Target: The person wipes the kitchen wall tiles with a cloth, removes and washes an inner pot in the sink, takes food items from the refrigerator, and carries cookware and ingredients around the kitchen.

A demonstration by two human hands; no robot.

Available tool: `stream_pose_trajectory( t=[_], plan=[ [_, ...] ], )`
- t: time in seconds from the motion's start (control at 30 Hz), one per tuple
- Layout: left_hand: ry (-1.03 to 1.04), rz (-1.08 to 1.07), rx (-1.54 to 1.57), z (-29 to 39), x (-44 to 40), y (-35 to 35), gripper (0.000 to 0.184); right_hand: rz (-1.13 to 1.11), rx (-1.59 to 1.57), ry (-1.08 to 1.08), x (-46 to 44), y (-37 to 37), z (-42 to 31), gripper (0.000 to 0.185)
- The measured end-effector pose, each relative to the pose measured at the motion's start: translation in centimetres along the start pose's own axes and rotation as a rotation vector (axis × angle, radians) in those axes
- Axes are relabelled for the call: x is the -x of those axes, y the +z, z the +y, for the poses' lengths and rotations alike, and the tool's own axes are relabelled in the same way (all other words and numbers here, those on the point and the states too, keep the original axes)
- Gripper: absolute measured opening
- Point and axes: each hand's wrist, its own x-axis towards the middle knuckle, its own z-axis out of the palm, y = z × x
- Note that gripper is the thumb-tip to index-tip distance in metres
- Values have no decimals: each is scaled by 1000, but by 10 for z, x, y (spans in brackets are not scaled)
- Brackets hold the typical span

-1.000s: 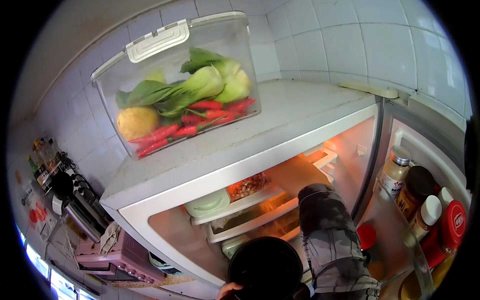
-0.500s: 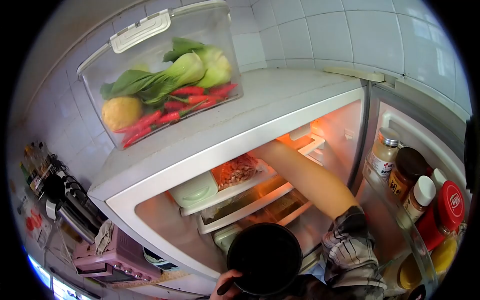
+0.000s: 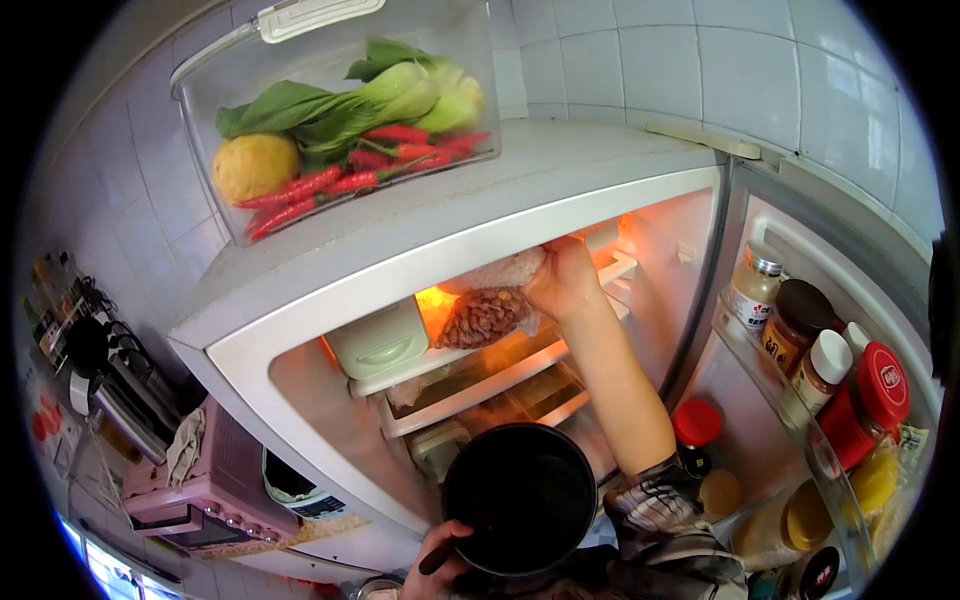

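Observation:
My left hand (image 3: 437, 562) is wrapped round the handle of a black pot (image 3: 522, 505), held upright below the fridge opening with its dark inside facing me. Inside the fridge (image 3: 290, 315), my right hand (image 3: 562, 282) grips the gathered top of a clear plastic bag of peanuts (image 3: 486, 320). The reddish-brown nuts fill the lower part of the bag, which is at the upper shelf. My right fingertips are partly hidden behind the bag and hand. Left of the bag sits a pale green drawer box (image 3: 380, 345).
A clear bin (image 3: 200, 150) with greens, red chillies and a yellow round item stands on the fridge top. The open door (image 3: 715, 365) at right holds several jars and bottles. A pink oven (image 3: 205, 485) stands at lower left.
My right hand has come outward and turned more into view, with the bag of peanuts nearer the opening. The camera view has shifted; my left hand still holds the pot.

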Motion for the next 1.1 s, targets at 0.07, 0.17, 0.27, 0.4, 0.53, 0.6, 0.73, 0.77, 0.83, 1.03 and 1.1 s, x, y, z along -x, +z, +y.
stream_pose_trajectory(
  t=[0.07,0.17,0.27,0.4,0.53,0.6,0.73,0.77,0.83,1.03,1.1],
  plan=[
    [46,-38,-14,3,0,3,46,42,-12,-19,2,2,2,35],
    [158,17,90,6,-2,8,59,72,-89,-6,3,-1,3,33],
    [178,43,44,9,6,15,58,68,-42,-33,2,-7,3,32],
    [258,74,-110,2,3,-3,58,38,-84,-7,8,-6,2,30],
    [236,45,-44,2,4,-2,60,-475,-140,48,7,-27,-3,35],
    [212,45,-11,3,4,3,60,-388,-149,30,8,-33,0,35],
    [319,143,-90,4,2,5,59,-379,-168,-5,7,-44,3,36],
    [347,154,-122,3,0,3,59,-376,-169,-5,6,-47,4,36],
    [386,168,-147,5,-2,3,58,-409,-244,38,7,-51,4,37],
    [424,223,-164,6,6,22,59,-453,-173,-18,15,-45,5,40],
    [440,237,-167,7,3,17,59,-479,-174,-26,15,-46,6,41]
  ],
)
